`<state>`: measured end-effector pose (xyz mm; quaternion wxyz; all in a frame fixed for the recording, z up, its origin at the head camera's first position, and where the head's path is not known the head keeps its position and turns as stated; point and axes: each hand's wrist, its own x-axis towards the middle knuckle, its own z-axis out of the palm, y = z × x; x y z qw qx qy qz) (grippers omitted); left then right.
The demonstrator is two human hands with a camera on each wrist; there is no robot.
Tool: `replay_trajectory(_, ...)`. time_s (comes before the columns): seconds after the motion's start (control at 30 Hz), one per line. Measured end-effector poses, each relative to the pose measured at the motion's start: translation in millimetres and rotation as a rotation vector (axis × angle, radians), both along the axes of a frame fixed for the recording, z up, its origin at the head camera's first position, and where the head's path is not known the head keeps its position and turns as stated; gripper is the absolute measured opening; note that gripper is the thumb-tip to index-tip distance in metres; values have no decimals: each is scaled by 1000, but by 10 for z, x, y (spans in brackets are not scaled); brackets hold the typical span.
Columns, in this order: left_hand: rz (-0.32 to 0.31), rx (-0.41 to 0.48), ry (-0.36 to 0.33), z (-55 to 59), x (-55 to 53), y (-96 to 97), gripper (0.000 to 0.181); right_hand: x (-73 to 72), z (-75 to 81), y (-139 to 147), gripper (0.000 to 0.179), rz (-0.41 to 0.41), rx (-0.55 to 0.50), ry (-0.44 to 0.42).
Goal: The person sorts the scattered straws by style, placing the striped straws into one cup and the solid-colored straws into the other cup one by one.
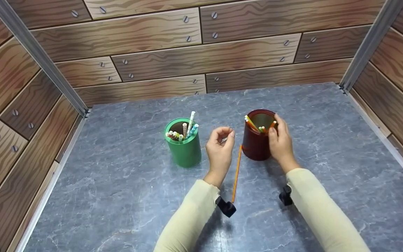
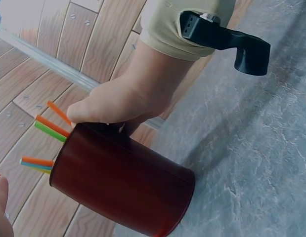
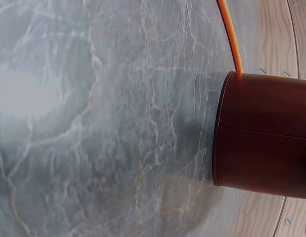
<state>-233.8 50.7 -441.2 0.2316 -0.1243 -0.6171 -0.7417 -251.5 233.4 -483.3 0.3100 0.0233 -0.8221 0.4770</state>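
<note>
My right hand (image 1: 282,143) grips the dark red cup (image 1: 255,145) by its right side near the rim, thumb toward me. Orange, green and yellow straws (image 2: 50,131) stick out of that cup. It stands on the table, and its dark wall (image 3: 266,133) fills the right of the right wrist view. An orange straw (image 1: 237,175) lies on the table, its far end by the cup's base. My left hand (image 1: 220,147) hovers left of the red cup, fingers loosely curled, with nothing visible in it. Left of that hand stands a green cup (image 1: 185,154) holding several patterned straws (image 1: 189,126).
The grey marbled table (image 1: 117,196) is enclosed by wood-patterned walls (image 1: 159,63) at the back and sides, with metal posts (image 1: 369,52) at the corners. Each sleeve carries a black wrist mount (image 1: 226,207).
</note>
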Motion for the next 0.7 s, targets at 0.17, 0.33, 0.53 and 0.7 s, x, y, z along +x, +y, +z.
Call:
replay_trajectory(0.17, 24, -58, -50, -106, -12, -5, 11, -2, -5, 0, 49, 0, -5, 1)
replay_trajectory(0.33, 40, -101, -113, -245, -16, -28, 11, -3, -5, 0, 49, -2, -3, 0)
replay_trajectory(0.53, 39, -193, -208, -396, -11, -49, 10, 3, 18, 5, 49, 2, 0, -45)
replay_trajectory(0.7, 18, -331, -311, -509, 3, -60, 10, 2, 17, 3, 49, 1, 0, -61)
